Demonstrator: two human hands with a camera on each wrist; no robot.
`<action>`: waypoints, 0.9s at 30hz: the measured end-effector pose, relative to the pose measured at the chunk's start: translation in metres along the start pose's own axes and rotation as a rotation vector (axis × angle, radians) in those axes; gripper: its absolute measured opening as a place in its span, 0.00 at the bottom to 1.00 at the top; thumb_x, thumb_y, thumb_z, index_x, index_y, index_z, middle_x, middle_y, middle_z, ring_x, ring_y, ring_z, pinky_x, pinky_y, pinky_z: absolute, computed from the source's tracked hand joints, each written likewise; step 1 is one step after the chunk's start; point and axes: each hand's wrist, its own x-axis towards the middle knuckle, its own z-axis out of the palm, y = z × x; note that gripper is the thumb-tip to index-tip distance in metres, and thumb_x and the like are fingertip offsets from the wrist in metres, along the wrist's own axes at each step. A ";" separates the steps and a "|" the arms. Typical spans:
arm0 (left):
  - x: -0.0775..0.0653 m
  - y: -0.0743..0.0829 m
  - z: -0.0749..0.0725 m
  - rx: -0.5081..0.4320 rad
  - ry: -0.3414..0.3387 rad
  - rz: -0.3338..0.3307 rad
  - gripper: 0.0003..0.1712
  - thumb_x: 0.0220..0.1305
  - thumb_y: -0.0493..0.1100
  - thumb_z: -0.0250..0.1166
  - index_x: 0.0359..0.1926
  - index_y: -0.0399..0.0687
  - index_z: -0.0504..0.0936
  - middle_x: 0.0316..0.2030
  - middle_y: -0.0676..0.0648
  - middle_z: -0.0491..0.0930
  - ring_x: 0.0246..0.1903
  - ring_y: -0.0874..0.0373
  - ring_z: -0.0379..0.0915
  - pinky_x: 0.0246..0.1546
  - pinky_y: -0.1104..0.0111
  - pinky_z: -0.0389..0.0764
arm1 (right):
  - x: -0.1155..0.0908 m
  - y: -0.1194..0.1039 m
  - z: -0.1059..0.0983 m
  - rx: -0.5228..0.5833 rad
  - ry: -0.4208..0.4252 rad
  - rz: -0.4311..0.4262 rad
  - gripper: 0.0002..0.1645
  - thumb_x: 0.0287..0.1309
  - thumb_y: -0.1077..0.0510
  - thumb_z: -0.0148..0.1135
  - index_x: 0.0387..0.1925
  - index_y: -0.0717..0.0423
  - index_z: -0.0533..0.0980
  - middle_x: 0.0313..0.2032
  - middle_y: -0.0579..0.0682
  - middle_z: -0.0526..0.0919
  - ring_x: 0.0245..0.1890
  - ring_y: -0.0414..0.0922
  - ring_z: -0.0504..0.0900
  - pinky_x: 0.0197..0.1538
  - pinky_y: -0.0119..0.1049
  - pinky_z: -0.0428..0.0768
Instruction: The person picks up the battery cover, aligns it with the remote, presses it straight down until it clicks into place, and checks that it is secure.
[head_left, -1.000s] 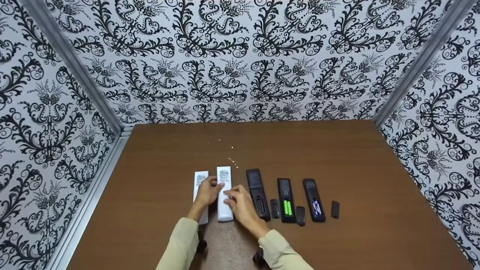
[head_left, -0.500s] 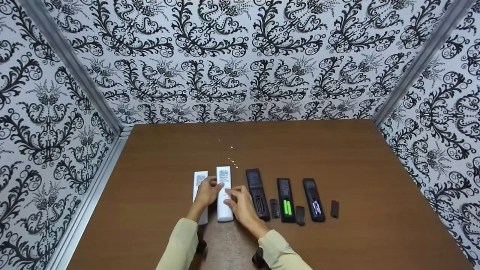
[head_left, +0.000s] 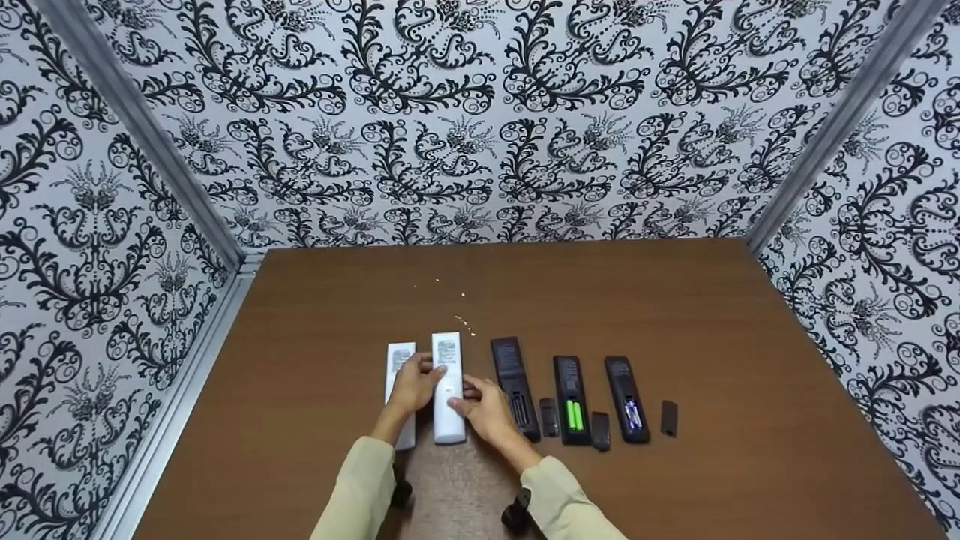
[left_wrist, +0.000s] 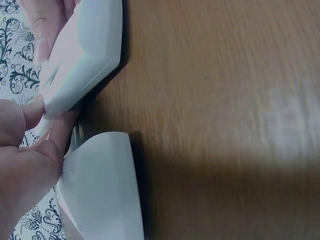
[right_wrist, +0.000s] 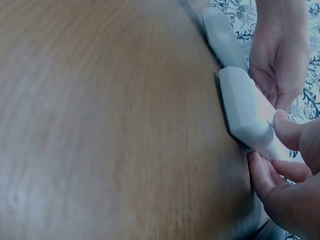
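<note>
A white remote control (head_left: 448,424) lies back side up between my hands, its printed label toward the far end. My left hand (head_left: 415,385) grips its left edge, thumb on top and fingers at the side. My right hand (head_left: 487,412) pinches its right edge; in the right wrist view the thumb (right_wrist: 287,131) presses the top and the fingers (right_wrist: 262,175) curl under the side. A second white remote control (head_left: 402,354) lies to the left, partly hidden by my left hand.
To the right lie three black remote controls: one with a bare battery slot (head_left: 511,364), one with green batteries (head_left: 574,415), one with blue-and-silver batteries (head_left: 632,414). Loose black battery covers (head_left: 548,417) (head_left: 601,431) (head_left: 669,418) lie beside them. Small pale crumbs (head_left: 465,323) dot the table (head_left: 337,300) farther back.
My right hand's fingers have moved off the top of the white remote control to its right edge, with the thumb on top. The left hand keeps its grip.
</note>
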 end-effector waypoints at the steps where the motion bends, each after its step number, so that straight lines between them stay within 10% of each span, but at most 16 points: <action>1: 0.000 0.000 0.000 0.001 0.001 -0.001 0.22 0.69 0.36 0.62 0.58 0.23 0.73 0.46 0.28 0.83 0.46 0.38 0.82 0.52 0.52 0.82 | 0.001 0.000 0.000 0.000 -0.007 0.001 0.30 0.56 0.66 0.71 0.58 0.75 0.74 0.46 0.66 0.81 0.48 0.58 0.84 0.49 0.40 0.85; 27: -0.004 0.001 -0.002 0.021 0.005 0.053 0.21 0.68 0.34 0.61 0.56 0.22 0.73 0.44 0.27 0.83 0.44 0.38 0.83 0.50 0.51 0.82 | 0.002 0.000 -0.001 0.047 -0.006 0.047 0.29 0.54 0.67 0.72 0.57 0.74 0.75 0.45 0.66 0.85 0.46 0.56 0.86 0.48 0.40 0.85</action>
